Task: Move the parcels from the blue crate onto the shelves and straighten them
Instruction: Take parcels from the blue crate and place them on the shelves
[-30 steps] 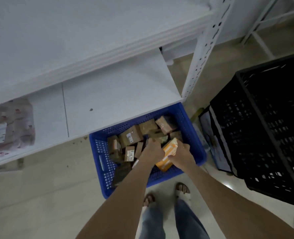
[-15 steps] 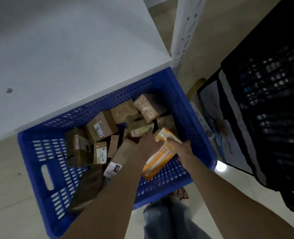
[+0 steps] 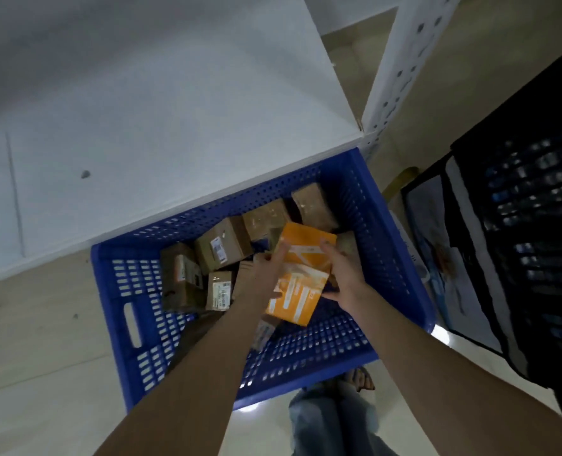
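Left grip (image 3: pixel 266 274): clasped the left edge of the orange parcel (image 3: pixel 302 255), fingertips near its top corner, thumb lower on its face.
Right grip (image 3: pixel 344 274): closed on the same parcel's right edge, thumb by the lower corner.
Orange parcel: held tilted between both grips, over the brown parcels (image 3: pixel 222 246).
Blue crate (image 3: pixel 115 291): sat directly under both grips on the floor (image 3: pixel 42 373), far end tucked below the white shelf (image 3: pixel 174 110).
Brown parcels: lay heaped in the crate, left of and beyond the left grip, some beyond the right grip.
Black crate (image 3: pixel 536 225): stood well to the right of the right grip.
Shelf post (image 3: pixel 401 77): rose beyond the right grip, past the blue crate's far corner.
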